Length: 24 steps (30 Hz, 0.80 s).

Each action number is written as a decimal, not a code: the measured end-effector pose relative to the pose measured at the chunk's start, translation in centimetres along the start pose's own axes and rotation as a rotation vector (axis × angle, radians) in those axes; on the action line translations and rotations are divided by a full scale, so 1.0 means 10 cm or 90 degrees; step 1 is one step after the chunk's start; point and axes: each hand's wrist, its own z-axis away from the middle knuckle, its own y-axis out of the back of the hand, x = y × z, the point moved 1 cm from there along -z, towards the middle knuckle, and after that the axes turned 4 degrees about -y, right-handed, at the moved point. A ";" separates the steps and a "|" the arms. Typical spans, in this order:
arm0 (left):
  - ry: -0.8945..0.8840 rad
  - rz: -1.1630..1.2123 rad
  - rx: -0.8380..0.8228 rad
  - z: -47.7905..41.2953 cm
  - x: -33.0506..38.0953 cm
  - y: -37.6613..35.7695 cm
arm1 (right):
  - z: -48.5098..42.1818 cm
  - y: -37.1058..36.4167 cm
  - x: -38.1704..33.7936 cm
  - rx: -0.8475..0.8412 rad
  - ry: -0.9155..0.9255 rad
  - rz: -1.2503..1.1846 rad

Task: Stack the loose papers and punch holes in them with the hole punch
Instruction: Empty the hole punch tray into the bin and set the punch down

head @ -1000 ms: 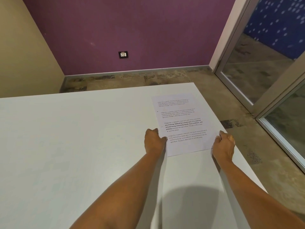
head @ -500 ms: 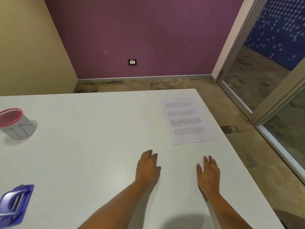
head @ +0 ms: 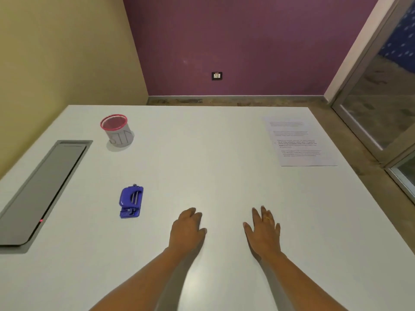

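A stack of printed white papers (head: 299,142) lies squared up near the far right corner of the white table (head: 213,153). A blue hole punch (head: 131,202) sits on the table at the near left. My left hand (head: 187,227) hovers low over the table to the right of the punch, fingers loosely bent and holding nothing. My right hand (head: 263,230) is beside it, fingers straight and spread, a ring on one finger. Both hands are well short of the papers.
A mesh pen cup with a red rim (head: 116,131) stands at the far left. A grey hatch panel (head: 42,189) is set into the table's left side. The table's right edge drops to the floor beside a glass door (head: 381,97).
Both hands let go of the paper stack and drew back toward me. The view swung left, bringing the hole punch, the pen cup and the grey panel into sight.
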 end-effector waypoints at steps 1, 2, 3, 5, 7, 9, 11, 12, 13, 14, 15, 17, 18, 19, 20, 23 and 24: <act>0.013 0.010 0.007 0.09 -0.11 0.04 | 0.07 -0.05 -0.12 -0.010 0.015 0.004; 0.025 0.018 0.015 0.17 -0.23 0.08 | 0.13 -0.10 -0.23 -0.022 0.030 0.008; 0.037 0.023 0.026 0.26 -0.34 0.13 | 0.19 -0.14 -0.35 -0.035 0.044 0.011; 0.061 0.039 0.051 0.41 -0.56 0.20 | 0.30 -0.22 -0.57 -0.062 0.070 0.008; 0.089 0.080 0.077 0.52 -0.76 0.28 | 0.40 -0.28 -0.77 -0.086 0.092 0.006; 0.125 0.148 0.123 0.60 -0.94 0.39 | 0.48 -0.35 -0.95 -0.108 0.112 0.005; 0.200 0.237 0.185 0.63 -1.11 0.53 | 0.55 -0.42 -1.10 -0.123 0.130 0.003; 0.245 0.278 0.218 0.63 -1.20 0.61 | 0.58 -0.44 -1.16 -0.128 0.136 0.001; 0.288 0.321 0.251 0.61 -1.29 0.70 | 0.60 -0.46 -1.21 -0.131 0.140 -0.001; 0.321 0.368 0.281 0.59 -1.37 0.79 | 0.61 -0.48 -1.26 -0.133 0.143 -0.004; 0.345 0.412 0.310 0.55 -1.44 0.88 | 0.61 -0.50 -1.30 -0.135 0.144 -0.006; 0.372 0.454 0.354 0.46 -1.56 1.04 | 0.60 -0.52 -1.35 -0.136 0.142 -0.009; 0.378 0.461 0.363 0.40 -1.60 1.11 | 0.60 -0.53 -1.36 -0.136 0.139 -0.010; 0.382 0.474 0.359 0.33 -1.63 1.15 | 0.59 -0.53 -1.37 -0.134 0.134 -0.010; 0.385 0.493 0.343 0.26 -1.65 1.18 | 0.59 -0.54 -1.38 -0.132 0.131 -0.010; 0.384 0.526 0.284 0.08 -1.65 1.21 | 0.58 -0.54 -1.37 -0.127 0.129 -0.004; 0.375 0.522 0.271 0.02 -1.64 1.20 | 0.58 -0.54 -1.36 -0.126 0.131 -0.003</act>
